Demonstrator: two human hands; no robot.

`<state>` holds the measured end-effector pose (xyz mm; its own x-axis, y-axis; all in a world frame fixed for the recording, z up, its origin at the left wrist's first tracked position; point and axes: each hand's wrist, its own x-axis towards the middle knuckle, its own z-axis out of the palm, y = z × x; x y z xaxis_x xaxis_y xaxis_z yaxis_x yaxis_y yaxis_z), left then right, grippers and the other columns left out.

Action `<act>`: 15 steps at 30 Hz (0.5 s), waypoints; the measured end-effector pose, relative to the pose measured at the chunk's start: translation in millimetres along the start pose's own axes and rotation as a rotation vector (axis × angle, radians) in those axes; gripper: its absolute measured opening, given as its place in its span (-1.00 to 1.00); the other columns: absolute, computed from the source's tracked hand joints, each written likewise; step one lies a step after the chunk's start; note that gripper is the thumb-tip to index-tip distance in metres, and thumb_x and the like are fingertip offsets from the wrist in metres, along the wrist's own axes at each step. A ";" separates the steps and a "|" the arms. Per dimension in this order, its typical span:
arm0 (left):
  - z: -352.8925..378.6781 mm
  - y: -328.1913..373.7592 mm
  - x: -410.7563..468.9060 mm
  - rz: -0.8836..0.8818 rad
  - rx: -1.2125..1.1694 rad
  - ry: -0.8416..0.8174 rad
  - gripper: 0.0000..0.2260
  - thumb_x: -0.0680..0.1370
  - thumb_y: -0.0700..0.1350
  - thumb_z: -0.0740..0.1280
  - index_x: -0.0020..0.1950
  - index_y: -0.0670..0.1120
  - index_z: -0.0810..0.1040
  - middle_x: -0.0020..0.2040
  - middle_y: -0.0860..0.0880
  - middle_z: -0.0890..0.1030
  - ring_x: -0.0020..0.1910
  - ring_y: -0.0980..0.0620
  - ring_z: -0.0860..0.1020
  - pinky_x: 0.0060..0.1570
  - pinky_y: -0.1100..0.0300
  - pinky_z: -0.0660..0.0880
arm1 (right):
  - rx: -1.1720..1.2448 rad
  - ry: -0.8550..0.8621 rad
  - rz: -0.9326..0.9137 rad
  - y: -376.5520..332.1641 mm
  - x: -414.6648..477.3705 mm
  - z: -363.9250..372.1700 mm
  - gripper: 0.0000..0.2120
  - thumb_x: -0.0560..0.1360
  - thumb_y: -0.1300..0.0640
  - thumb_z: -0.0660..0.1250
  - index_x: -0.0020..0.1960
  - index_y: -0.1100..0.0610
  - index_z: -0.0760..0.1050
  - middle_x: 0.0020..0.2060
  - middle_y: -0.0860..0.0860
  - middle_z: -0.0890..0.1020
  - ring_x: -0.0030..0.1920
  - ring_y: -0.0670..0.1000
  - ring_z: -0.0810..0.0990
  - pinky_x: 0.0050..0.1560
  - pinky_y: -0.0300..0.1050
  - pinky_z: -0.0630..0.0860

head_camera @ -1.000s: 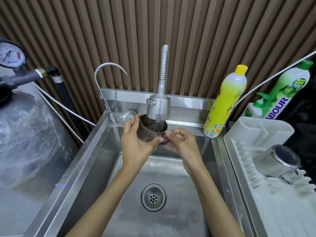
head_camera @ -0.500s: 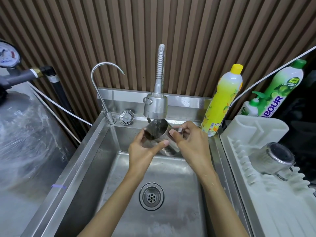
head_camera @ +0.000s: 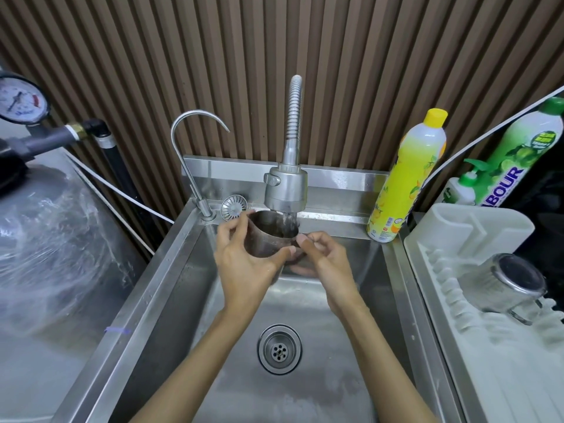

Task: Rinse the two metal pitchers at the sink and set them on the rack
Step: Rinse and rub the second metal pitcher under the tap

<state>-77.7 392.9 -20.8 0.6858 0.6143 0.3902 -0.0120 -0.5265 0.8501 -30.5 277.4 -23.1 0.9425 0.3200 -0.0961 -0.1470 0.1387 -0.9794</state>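
Both hands are being kept around one pitcher under the sprayer — left hand wrapping it, right hand steadying — so water is being caught inside.

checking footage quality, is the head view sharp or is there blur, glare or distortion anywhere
Head view: mostly sharp around the pitcher under the spray head; strong wide-angle bending at the edges, which curves the rack; soft glare on the plastic-wrapped tank; slight blur on the second pitcher.
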 end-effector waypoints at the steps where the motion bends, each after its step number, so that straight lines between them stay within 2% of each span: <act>1: -1.0 -1.1 -2.0 -0.037 -0.002 -0.010 -0.30 0.10 0.10 0.59 0.20 -0.06 0.55 0.03 0.03 0.42 0.03 0.11 0.47 0.03 0.62 0.27 | -0.047 0.025 -0.008 -3.6 -2.3 -0.4 -0.88 0.51 0.19 0.32 -0.17 0.20 0.45 -0.41 -0.02 0.65 -0.34 -0.07 0.65 -0.23 -0.10 0.65; 3: -1.7 -1.3 -5.4 -0.111 -0.019 -0.048 -0.33 0.10 0.20 0.57 0.13 -0.03 0.58 -0.04 0.01 0.44 -0.06 0.11 0.49 -0.05 0.61 0.32 | -0.165 0.089 -0.015 -9.0 -3.0 -3.0 -0.85 0.48 0.13 0.38 -0.22 0.15 0.48 -0.38 0.03 0.66 -0.34 -0.03 0.66 -0.23 0.01 0.66; 5: -0.6 -0.4 -8.6 -0.193 -0.074 -0.116 -0.38 0.07 0.26 0.52 0.05 0.03 0.61 -0.06 0.01 0.50 -0.09 0.14 0.54 -0.04 0.48 0.41 | -0.359 0.181 -0.041 -16.1 -3.8 -6.1 -0.78 0.37 -0.06 0.42 -0.30 0.05 0.47 -0.33 0.06 0.68 -0.28 0.06 0.68 -0.18 0.12 0.65; 7: 1.4 -1.0 -10.7 -0.270 -0.161 -0.199 -0.52 0.15 0.13 0.60 0.00 0.03 0.63 -0.04 0.01 0.58 -0.07 0.15 0.58 -0.03 0.39 0.46 | -0.553 0.251 -0.085 -24.8 -5.5 -8.1 -0.71 0.29 -0.18 0.39 -0.33 0.02 0.44 -0.31 0.05 0.68 -0.21 0.14 0.67 -0.10 0.17 0.61; 9: 3.6 -2.4 -11.2 -0.318 -0.242 -0.261 -0.64 0.22 -0.01 0.60 -0.03 0.00 0.65 -0.08 0.03 0.67 -0.08 0.15 0.62 -0.09 0.40 0.48 | -0.667 0.277 -0.145 -32.7 -8.2 -8.7 -0.76 0.37 -0.06 0.41 -0.34 0.01 0.41 -0.27 0.06 0.67 -0.17 0.14 0.65 -0.03 0.09 0.58; 11: 7.6 -3.8 -10.1 -0.336 -0.293 -0.282 -0.65 0.23 -0.10 0.59 -0.03 -0.04 0.64 -0.13 0.06 0.70 -0.08 0.17 0.64 -0.11 0.43 0.48 | -0.686 0.279 -0.207 -36.7 -10.9 -8.4 -0.76 0.42 0.07 0.41 -0.33 0.00 0.38 -0.25 0.04 0.66 -0.15 0.11 0.63 -0.02 0.03 0.55; 15: 17.7 -0.8 -6.4 -0.321 -0.469 -0.271 -0.51 0.25 -0.33 0.55 0.11 -0.03 0.55 -0.04 0.07 0.68 -0.06 0.28 0.62 -0.08 0.48 0.47 | -0.387 0.166 -0.220 -28.8 -8.5 -10.5 -0.75 0.47 0.26 0.35 -0.28 0.01 0.37 -0.01 -0.04 0.66 0.04 -0.01 0.63 0.14 -0.08 0.53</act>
<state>-69.2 378.9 -30.2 0.8676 0.4958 0.0386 -0.0506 0.0108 0.9987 -31.1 260.8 4.1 0.9787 0.1633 0.1243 0.1539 -0.1832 -0.9709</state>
